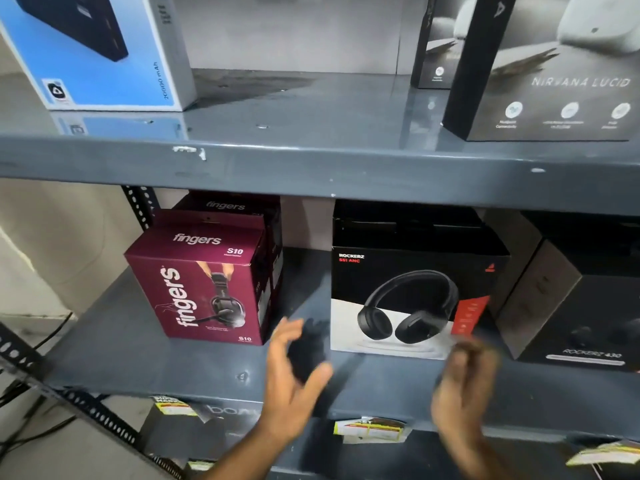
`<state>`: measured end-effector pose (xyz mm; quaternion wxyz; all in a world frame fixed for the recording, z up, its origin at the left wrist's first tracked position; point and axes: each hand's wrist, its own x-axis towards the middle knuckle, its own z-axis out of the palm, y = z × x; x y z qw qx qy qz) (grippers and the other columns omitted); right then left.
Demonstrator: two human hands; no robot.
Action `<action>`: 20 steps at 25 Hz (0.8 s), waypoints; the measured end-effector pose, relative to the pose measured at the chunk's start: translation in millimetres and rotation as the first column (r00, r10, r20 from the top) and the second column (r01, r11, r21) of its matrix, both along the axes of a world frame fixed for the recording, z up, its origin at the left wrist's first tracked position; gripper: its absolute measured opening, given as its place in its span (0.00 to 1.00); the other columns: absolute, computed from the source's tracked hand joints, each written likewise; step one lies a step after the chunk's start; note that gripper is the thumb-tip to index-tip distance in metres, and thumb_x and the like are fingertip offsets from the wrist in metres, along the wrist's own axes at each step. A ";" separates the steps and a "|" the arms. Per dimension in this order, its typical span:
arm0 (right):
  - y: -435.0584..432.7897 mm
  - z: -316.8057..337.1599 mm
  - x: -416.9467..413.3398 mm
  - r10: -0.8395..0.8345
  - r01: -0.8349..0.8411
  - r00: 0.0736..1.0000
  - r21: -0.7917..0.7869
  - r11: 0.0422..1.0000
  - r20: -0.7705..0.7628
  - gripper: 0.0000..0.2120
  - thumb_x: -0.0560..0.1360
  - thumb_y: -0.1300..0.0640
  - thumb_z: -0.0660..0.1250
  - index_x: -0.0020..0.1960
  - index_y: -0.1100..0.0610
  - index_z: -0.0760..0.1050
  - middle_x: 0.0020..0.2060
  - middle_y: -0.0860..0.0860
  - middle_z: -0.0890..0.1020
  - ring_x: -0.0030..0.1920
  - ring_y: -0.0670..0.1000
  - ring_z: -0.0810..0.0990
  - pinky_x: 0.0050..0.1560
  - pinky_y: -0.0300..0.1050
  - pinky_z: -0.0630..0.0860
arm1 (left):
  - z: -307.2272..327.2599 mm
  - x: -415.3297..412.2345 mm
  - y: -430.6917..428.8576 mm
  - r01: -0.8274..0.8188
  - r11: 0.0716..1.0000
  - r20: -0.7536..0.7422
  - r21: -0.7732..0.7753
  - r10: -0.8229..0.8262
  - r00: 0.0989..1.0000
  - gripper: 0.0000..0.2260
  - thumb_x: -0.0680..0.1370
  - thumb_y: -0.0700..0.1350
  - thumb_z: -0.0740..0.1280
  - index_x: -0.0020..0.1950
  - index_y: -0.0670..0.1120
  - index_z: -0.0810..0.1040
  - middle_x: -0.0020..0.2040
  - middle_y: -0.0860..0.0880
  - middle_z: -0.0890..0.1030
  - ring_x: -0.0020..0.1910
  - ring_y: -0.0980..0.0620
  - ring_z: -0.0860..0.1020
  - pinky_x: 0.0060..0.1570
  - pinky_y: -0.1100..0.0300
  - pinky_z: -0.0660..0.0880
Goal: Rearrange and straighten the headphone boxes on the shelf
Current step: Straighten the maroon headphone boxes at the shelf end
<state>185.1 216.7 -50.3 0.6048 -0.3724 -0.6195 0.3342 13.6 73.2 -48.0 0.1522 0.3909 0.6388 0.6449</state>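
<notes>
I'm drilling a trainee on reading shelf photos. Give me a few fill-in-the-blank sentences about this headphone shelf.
1. The box printed "fingers" is ____ in colour.
2. The box printed "ROCKERZ 551 ANC" stands to the ____ of the fingers box.
3. The blue box stands on the ____ shelf.
4. The left hand and right hand are holding ____ box.

Missing words: maroon; right; upper; no

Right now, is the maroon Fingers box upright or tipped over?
Upright: the maroon Fingers box rests on its base, though turned askew on the shelf.
</notes>
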 end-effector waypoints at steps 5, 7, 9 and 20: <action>-64.9 28.0 -95.4 0.654 -0.715 0.656 0.031 0.698 0.377 0.20 0.76 0.40 0.61 0.62 0.49 0.76 0.59 0.46 0.79 0.62 0.43 0.76 0.63 0.37 0.70 | 1.0 -117.8 -88.7 -0.571 0.801 0.141 0.180 0.554 0.821 0.38 0.64 0.55 0.65 0.71 0.46 0.57 0.69 0.42 0.61 0.73 0.38 0.63 0.72 0.52 0.60; -63.8 49.9 -148.3 0.703 -0.665 0.696 -0.235 0.709 0.149 0.26 0.75 0.38 0.60 0.70 0.46 0.68 0.68 0.46 0.73 0.68 0.40 0.71 0.66 0.33 0.65 | -1.5 -182.4 -88.3 -0.458 0.884 0.268 0.098 0.420 0.867 0.43 0.68 0.55 0.63 0.78 0.40 0.49 0.76 0.42 0.58 0.76 0.45 0.59 0.74 0.55 0.56; -61.7 64.5 -188.6 0.661 -0.619 0.750 -0.402 0.675 -0.044 0.25 0.79 0.44 0.57 0.74 0.51 0.62 0.73 0.47 0.67 0.68 0.39 0.65 0.64 0.29 0.61 | -10.4 -227.0 -82.1 -0.211 0.977 0.290 0.032 0.193 0.938 0.35 0.77 0.49 0.65 0.80 0.45 0.52 0.79 0.42 0.60 0.77 0.44 0.61 0.76 0.47 0.61; -62.8 44.7 -251.4 0.593 -0.574 0.786 -0.564 0.594 -0.175 0.46 0.59 0.18 0.53 0.66 0.44 0.73 0.63 0.49 0.80 0.65 0.50 0.77 0.68 0.56 0.70 | 3.1 -243.1 -53.4 0.030 0.999 0.240 -0.010 -0.027 0.971 0.42 0.56 0.68 0.77 0.62 0.45 0.75 0.49 0.55 0.87 0.49 0.58 0.84 0.50 0.64 0.80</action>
